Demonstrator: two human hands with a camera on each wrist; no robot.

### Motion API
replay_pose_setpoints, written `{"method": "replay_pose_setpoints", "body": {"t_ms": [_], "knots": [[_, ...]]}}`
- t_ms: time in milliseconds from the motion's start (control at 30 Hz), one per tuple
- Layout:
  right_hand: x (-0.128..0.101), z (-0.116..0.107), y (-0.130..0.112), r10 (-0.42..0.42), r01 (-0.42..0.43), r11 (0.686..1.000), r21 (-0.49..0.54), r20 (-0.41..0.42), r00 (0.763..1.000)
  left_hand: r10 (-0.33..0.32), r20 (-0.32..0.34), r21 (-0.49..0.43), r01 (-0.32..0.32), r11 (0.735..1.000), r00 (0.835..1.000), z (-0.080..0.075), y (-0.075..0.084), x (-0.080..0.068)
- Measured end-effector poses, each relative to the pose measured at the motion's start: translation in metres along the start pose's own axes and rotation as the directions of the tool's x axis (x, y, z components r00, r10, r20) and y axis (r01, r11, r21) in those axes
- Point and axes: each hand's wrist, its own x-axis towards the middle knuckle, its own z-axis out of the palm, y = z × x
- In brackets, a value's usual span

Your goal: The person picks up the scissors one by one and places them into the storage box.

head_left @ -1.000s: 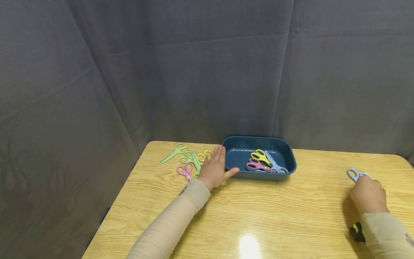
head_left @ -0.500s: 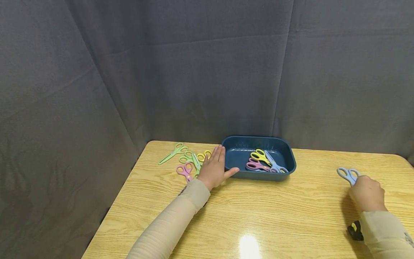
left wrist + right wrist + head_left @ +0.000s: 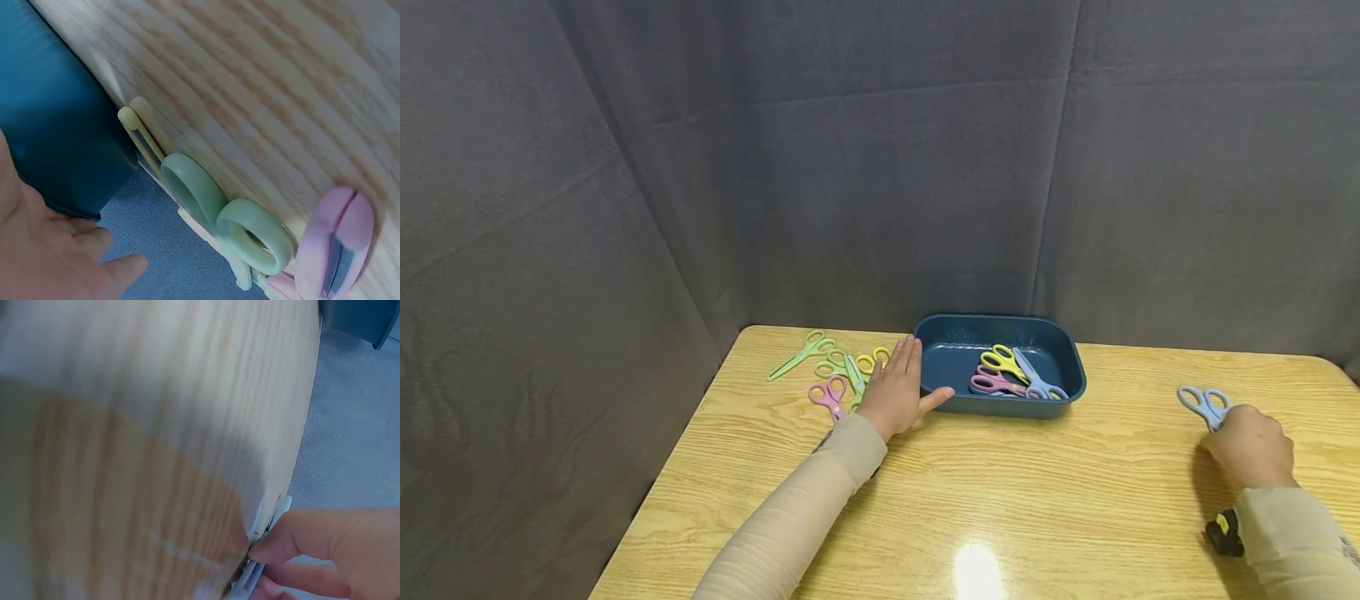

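My right hand point(image 3: 1252, 446) pinches a pair of light blue scissors point(image 3: 1214, 416) low over the right side of the table. Their handle loops point away from me, and the blades are hidden by the hand in the head view. Thumb and fingers meet on the scissors in the right wrist view. My left hand point(image 3: 892, 392) lies with straight fingers along the left end of a dark blue tray point(image 3: 947, 371), its thumb at the front rim. In the tray lie yellow scissors point(image 3: 1018, 372), pink scissors point(image 3: 997, 385) and blue scissors point(image 3: 1030, 375).
Left of my left hand, several scissors lie on the wooden table point(image 3: 1060, 492), among them green scissors point(image 3: 793, 362) and pink scissors point(image 3: 829, 399), with yellow scissors point(image 3: 867, 364) partly behind the hand. A dark grey curtain point(image 3: 887, 167) hangs behind the table.
The light blue scissors have swung leftward in my right hand, with more of their handles showing. My right hand has barely shifted, and the left hand and tray stay put.
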Motion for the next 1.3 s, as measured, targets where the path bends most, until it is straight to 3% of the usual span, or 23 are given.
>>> {"method": "replay_pose_setpoints", "body": {"t_ms": [667, 1100, 1300], "knots": [[0.002, 0.002, -0.002, -0.007, 0.005, 0.999, 0.043, 0.039, 0.999, -0.010, 0.003, 0.010, 0.010, 1.000, 1.000, 0.003, -0.002, 0.002], [0.001, 0.003, -0.022, -0.118, 0.120, 0.991, 0.061, -0.037, 0.992, -0.011, 0.015, 0.019, 0.011, 1.000, 1.000, 0.000, -0.001, 0.001], [0.000, 0.000, -0.036, -0.157, 0.164, 0.984, 0.069, -0.094, 0.983, -0.002, -0.010, 0.034, 0.002, 0.999, 1.000, -0.002, 0.000, -0.001]]}}
